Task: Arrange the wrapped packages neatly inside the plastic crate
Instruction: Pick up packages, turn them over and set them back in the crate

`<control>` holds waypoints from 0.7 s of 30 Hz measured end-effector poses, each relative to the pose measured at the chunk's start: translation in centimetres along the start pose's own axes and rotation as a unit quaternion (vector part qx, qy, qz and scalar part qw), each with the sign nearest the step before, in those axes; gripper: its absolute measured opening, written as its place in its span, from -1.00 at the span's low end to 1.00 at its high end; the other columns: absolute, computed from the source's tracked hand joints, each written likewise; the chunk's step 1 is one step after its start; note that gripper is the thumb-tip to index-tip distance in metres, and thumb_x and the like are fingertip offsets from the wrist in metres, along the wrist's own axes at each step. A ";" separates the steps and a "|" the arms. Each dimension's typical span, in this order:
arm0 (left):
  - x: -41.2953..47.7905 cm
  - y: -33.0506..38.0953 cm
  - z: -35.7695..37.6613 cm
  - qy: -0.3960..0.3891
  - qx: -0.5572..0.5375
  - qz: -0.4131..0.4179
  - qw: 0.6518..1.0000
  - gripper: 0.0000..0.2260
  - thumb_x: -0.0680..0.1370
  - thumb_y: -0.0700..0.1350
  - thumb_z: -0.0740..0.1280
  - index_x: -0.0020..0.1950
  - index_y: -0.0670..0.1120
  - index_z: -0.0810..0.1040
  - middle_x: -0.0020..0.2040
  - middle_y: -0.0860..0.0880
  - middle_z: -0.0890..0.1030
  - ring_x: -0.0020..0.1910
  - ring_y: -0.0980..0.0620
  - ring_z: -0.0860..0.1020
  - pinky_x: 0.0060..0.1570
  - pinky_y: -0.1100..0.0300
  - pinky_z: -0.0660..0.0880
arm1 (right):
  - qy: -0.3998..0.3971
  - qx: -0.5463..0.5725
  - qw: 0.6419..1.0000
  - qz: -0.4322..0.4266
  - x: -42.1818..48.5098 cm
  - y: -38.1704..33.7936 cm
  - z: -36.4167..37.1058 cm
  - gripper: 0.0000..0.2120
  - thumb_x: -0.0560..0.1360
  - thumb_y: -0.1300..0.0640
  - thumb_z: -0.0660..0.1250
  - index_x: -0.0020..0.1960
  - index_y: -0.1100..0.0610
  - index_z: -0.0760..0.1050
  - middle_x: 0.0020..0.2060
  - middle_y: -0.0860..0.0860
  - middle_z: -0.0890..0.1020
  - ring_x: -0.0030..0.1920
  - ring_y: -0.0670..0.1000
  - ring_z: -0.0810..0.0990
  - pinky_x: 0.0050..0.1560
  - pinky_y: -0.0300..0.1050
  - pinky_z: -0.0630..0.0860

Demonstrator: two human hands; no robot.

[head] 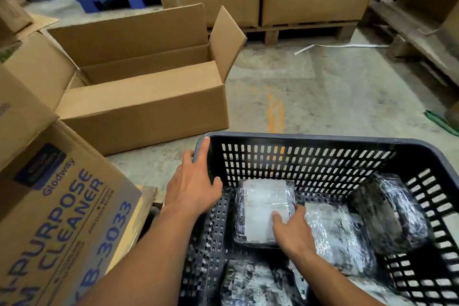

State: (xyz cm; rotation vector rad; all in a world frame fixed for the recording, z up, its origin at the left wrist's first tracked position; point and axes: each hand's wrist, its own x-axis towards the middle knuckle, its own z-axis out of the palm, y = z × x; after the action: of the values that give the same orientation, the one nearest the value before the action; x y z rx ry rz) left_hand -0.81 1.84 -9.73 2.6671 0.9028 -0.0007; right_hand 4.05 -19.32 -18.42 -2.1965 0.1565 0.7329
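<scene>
Dark slotted plastic forms the crate (323,156), which fills the lower right of the frame on a concrete floor (323,87). The left hand (192,181) grasps the crate's upper left rim corner, thumb inside the wall. The right hand (293,231) rests inside, fingers spread flat and not clenched, on the right edge of a film-wrapped package (263,211) lying near the far wall. A second package (340,233) lies just beside it, partly hidden by that hand; a third (390,211) leans tilted against the right wall; a fourth (253,283) sits at the bottom edge. An open cardboard box (141,87) stands at centre left, a printed cleaner carton (57,218) at lower left, and stacked cartons on a wooden pallet (305,32) across the top.
</scene>
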 end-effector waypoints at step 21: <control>-0.1 0.3 -0.3 -0.007 0.025 -0.009 1.000 -0.15 0.50 0.12 0.33 0.63 0.24 -0.17 0.43 -0.10 0.32 -0.09 -0.11 0.44 -0.17 0.00 0.46 | -0.140 0.044 0.988 -0.044 1.9 -1.6 -1.0 -0.33 0.57 -0.04 0.42 0.59 -0.02 0.25 0.48 0.19 0.47 0.36 0.23 0.54 0.41 0.29 0.45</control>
State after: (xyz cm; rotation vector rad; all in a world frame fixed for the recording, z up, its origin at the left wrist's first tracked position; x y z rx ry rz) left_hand -0.77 1.63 -9.36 2.7008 0.9333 -0.0476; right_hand 6.63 -18.72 -17.91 -1.9798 -0.0504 0.9556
